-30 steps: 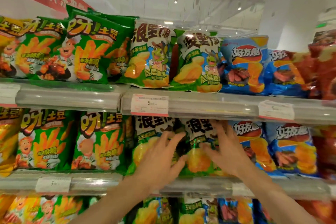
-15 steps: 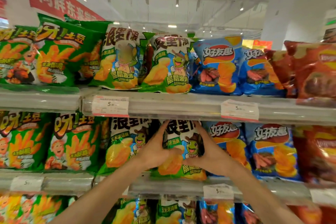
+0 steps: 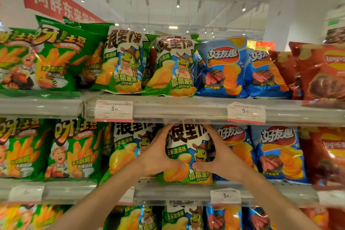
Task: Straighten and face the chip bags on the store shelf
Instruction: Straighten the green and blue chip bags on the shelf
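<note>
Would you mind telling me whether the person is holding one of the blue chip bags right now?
No, the left hand and right hand both grip the green frog bag on the middle shelf.

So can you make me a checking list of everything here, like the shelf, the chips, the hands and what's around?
Surface: middle shelf, clear front rail with price tags.
Job's things: turtle chip bag upright, front out, at the shelf edge between both hands. Another turtle bag on its left, blue bag further right.
Clutter: nothing seen.
Grips: left hand holds the bag's left side; right hand holds its right side; thumbs on the front.
Cables: nothing seen.
Surroundings: upper shelf of chip bags, red banner, white ceiling.
</note>
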The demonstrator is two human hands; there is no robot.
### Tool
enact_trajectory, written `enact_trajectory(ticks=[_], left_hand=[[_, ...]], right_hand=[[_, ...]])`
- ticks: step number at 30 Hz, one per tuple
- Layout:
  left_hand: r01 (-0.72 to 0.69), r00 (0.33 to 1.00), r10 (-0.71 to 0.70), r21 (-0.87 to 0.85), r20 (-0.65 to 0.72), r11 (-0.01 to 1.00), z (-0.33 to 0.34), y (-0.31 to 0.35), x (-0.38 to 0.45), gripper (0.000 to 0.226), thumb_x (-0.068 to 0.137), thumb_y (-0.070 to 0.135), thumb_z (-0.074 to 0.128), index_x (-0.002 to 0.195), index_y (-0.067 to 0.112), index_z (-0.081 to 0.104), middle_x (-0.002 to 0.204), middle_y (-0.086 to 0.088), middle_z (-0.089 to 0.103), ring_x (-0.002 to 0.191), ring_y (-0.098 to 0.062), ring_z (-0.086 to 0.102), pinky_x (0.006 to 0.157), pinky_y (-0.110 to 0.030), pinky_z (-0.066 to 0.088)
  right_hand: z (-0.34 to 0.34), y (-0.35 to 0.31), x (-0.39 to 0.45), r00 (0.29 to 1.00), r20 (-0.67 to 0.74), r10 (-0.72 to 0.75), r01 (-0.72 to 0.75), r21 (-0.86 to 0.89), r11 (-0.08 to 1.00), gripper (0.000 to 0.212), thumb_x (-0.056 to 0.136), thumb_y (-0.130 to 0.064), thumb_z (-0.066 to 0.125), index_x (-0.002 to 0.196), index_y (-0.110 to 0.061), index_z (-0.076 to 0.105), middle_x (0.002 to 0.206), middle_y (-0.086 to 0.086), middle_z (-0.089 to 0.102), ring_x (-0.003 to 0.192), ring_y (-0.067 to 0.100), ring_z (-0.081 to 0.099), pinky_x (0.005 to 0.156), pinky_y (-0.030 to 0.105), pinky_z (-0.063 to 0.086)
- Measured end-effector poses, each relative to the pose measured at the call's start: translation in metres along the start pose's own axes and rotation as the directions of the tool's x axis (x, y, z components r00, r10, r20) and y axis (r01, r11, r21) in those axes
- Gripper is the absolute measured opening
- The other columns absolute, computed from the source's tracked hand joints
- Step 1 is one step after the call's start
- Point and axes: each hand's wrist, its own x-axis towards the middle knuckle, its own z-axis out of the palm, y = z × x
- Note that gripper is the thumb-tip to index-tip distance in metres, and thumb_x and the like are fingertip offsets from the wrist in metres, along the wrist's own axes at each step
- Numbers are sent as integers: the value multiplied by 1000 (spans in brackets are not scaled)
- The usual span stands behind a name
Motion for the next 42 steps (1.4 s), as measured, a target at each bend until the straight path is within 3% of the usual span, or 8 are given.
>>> enact_trajectory(ticks=[4, 10, 14, 17, 23, 30, 34, 42], left_hand=[[-46, 999, 46, 39, 11, 998, -6, 2, 1, 122, 59, 34, 94, 138, 67, 7, 154, 21, 22, 140, 2, 26, 107, -16, 29], [-15, 999, 25, 226, -42, 974, -8, 4, -12, 118, 76, 44, 82, 139, 71, -14, 165, 13, -6, 151, -13, 11, 119, -37, 27], [-65, 940, 256, 621, -224, 781, -14, -20, -38, 69, 97, 50, 46, 157, 36, 15, 162, -7, 22, 146, -29, 29, 112, -51, 40], [47, 900, 307, 768, -311, 639, -23, -45, -39, 57, 99, 46, 36, 151, 22, 40, 154, -13, 38, 141, -33, 36, 113, -50, 31], [129, 940, 197, 824, -279, 551, -24, -80, -33, 63, 103, 56, 21, 160, 29, 15, 166, -13, 15, 154, -31, 11, 120, -58, 15], [129, 945, 186, 826, -270, 549, -24, -83, -33, 65, 103, 56, 25, 160, 26, 16, 166, -15, 15, 153, -33, 12, 120, -60, 16], [93, 934, 210, 763, -290, 640, -24, -72, -35, 63, 103, 53, 27, 158, 24, 25, 164, -14, 23, 152, -32, 18, 122, -55, 15], [-148, 925, 309, 538, -222, 830, 48, 1, -24, 51, 98, 49, 43, 143, 25, 43, 139, 2, 43, 116, -14, 53, 84, -28, 52]], right_hand=[[1, -1, 2, 1000, 4, 12, -12, -28, 1000, 117, 64, -33, 92, 129, -78, 5, 148, -31, 19, 125, -15, 41, 103, 25, 49], [8, -6, 20, 998, 31, 47, -46, -33, 998, 113, 66, -29, 86, 133, -73, 6, 150, -22, 19, 139, 9, 36, 108, 34, 46], [18, -7, 16, 998, -30, 53, -60, -306, 950, 100, 84, -45, 69, 152, -50, -4, 161, -13, -10, 148, 13, 5, 121, 39, 23], [53, -17, 16, 980, -185, -72, -55, -601, 797, 79, 92, -67, 29, 158, -32, 3, 165, 7, -5, 152, 27, -4, 123, 50, 7], [102, -19, 31, 948, -312, -55, -197, -716, 670, 75, 98, -65, 18, 157, -19, 22, 163, 18, 15, 152, 35, 8, 118, 64, 13], [106, -17, 32, 952, -303, -44, -208, -747, 631, 75, 99, -66, 17, 158, -20, 17, 164, 17, 12, 152, 33, 4, 118, 63, 10], [97, -22, 25, 936, -344, -69, -197, -678, 709, 74, 99, -66, 12, 159, -22, 11, 166, 10, 5, 153, 26, -4, 122, 56, 1], [7, 8, -29, 902, -425, -81, -193, -563, 804, 60, 96, -55, 40, 144, -19, 39, 146, 9, 41, 129, 29, 44, 102, 46, 44]])
